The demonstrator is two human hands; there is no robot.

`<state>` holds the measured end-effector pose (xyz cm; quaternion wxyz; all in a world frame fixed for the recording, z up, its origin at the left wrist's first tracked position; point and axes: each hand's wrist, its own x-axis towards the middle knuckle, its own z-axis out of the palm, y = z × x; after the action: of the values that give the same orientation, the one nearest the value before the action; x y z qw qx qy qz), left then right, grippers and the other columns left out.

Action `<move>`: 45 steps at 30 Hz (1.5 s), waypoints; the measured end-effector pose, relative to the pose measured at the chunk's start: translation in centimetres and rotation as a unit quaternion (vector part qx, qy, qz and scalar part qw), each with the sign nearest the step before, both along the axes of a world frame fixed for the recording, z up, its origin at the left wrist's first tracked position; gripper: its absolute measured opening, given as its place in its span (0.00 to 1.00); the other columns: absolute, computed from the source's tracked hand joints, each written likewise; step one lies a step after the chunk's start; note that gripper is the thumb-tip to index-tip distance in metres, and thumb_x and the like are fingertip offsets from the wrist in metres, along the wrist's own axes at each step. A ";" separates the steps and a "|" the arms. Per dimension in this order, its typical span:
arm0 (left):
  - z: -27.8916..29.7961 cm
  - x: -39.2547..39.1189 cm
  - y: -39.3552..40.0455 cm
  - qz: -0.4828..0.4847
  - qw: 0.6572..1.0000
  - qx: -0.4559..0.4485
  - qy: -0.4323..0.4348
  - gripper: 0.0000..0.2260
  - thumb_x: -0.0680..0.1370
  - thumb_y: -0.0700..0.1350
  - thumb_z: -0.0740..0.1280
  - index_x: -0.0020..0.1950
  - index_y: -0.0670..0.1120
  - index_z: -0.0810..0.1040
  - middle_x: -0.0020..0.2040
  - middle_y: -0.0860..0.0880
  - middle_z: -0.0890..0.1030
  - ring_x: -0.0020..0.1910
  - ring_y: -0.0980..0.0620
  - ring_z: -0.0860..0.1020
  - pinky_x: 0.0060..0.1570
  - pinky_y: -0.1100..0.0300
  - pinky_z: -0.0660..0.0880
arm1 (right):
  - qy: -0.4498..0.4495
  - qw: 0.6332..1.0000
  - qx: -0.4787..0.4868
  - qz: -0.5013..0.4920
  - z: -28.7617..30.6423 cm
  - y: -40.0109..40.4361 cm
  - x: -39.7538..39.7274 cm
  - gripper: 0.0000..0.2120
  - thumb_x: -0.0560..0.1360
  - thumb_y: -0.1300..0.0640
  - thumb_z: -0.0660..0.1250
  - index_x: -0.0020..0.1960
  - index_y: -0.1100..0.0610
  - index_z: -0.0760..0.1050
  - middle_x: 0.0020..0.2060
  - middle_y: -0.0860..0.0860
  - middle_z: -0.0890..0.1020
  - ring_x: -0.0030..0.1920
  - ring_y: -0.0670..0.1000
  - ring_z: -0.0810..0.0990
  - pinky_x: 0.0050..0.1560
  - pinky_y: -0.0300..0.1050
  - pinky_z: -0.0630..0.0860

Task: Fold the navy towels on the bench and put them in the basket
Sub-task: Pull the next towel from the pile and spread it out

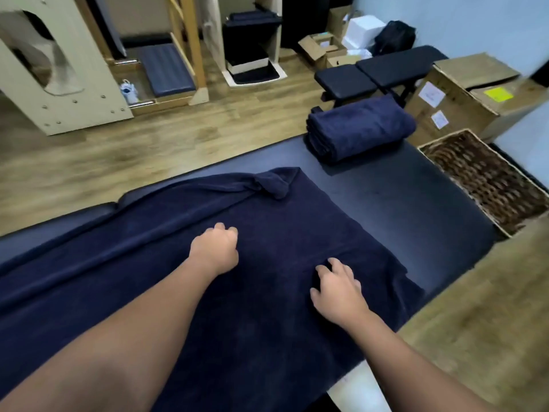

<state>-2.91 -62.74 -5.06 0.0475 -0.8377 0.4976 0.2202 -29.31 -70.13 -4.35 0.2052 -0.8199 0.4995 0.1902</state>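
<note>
Navy cloth fills the space under both our hands — the spread towel (267, 263) lies flat on the counter (416, 203), its long axis running away to our left hand's outer side and off the edge of view, its short end just beyond our right hand. Our left hand (215, 248) rests near the middle of the cloth with its fingers curled under; we cannot tell whether they pinch any fabric. Our right hand (338, 288) lies close to the near edge with fingers spread and bent, their tips pressing into the cloth.

Beyond our left hand, the far right corner (274, 184) is rumpled and turned over on itself, and a long ridge runs along the far edge. We judge that corner needs flattening before a clean fold — our left hand is nearer to it.

Farther out, past our right hand, sits the folded stack (361, 129), and to its right the basket (487, 179) stands beside the counter's end.
</note>
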 end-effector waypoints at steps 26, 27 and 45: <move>-1.8 17.8 -5.6 0.360 0.928 -0.095 0.020 0.07 0.82 0.48 0.62 0.47 0.46 0.71 0.38 0.41 0.82 0.37 0.39 0.81 0.45 0.45 0.80 | -0.107 0.992 -0.058 0.021 -1.3 -20.1 23.3 0.14 0.81 0.47 0.63 0.63 0.53 0.74 0.56 0.57 0.81 0.56 0.62 0.79 0.45 0.49 0.70; -1.4 18.3 -6.3 0.350 0.928 -0.127 0.011 0.07 0.82 0.47 0.62 0.47 0.45 0.70 0.39 0.41 0.81 0.39 0.38 0.80 0.45 0.46 0.79 | -0.117 0.990 -0.073 -0.002 -1.1 -21.0 23.7 0.14 0.81 0.48 0.64 0.62 0.54 0.75 0.56 0.58 0.81 0.57 0.63 0.79 0.46 0.49 0.71; -3.1 6.3 -9.6 0.078 0.996 0.030 -0.029 0.36 0.81 0.66 0.54 0.83 0.57 0.41 0.82 0.45 0.35 0.81 0.41 0.36 0.75 0.30 0.48 | -0.063 0.986 -0.116 0.099 -6.1 -19.9 16.2 0.33 0.81 0.35 0.51 0.82 0.42 0.45 0.82 0.52 0.44 0.81 0.62 0.41 0.73 0.76 0.49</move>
<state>3.37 -72.34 -8.20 0.0698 -0.8783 0.4221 0.2133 -13.07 -90.05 -10.45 0.1197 -0.8939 0.4208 0.0981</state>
